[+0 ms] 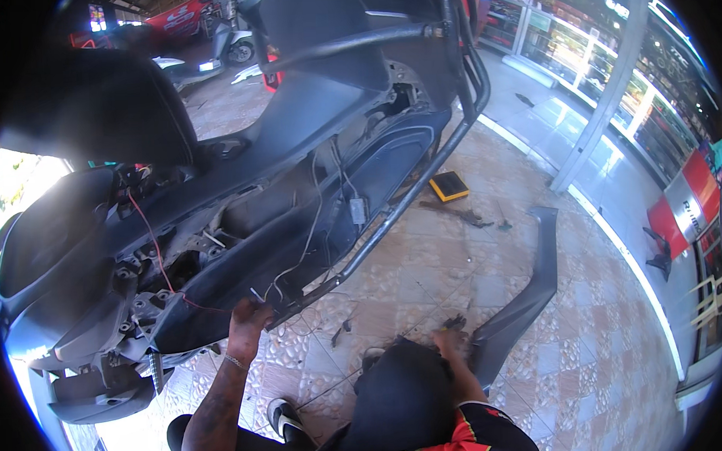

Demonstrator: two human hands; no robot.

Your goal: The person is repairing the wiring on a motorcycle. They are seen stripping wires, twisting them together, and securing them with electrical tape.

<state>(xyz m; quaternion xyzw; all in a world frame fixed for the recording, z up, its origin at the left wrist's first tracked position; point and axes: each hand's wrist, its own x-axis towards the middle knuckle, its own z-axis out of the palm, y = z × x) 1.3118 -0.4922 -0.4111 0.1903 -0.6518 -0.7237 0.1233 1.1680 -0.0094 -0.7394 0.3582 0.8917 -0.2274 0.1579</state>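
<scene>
A dark scooter (294,124) with its side bodywork opened stretches across the left and middle. My left hand (249,321) is raised to the lower edge of its dark side panel (229,313), fingers closed where a thin red wire (149,237) runs down to them. A pale cable (305,255) loops down beside it from a small grey connector box (358,210). My right hand (448,342) is low over the tiles, next to a small dark item (455,324). Its fingers are blurred and partly hidden, so its grip is unclear.
A long grey trim panel (530,291) lies on the tiled floor right of my right hand. A yellow-and-black box (449,187) sits beyond the scooter's tubular bar (412,196). A post (607,98), glass display cases (565,43) and a red-and-silver drum (685,206) stand at the right.
</scene>
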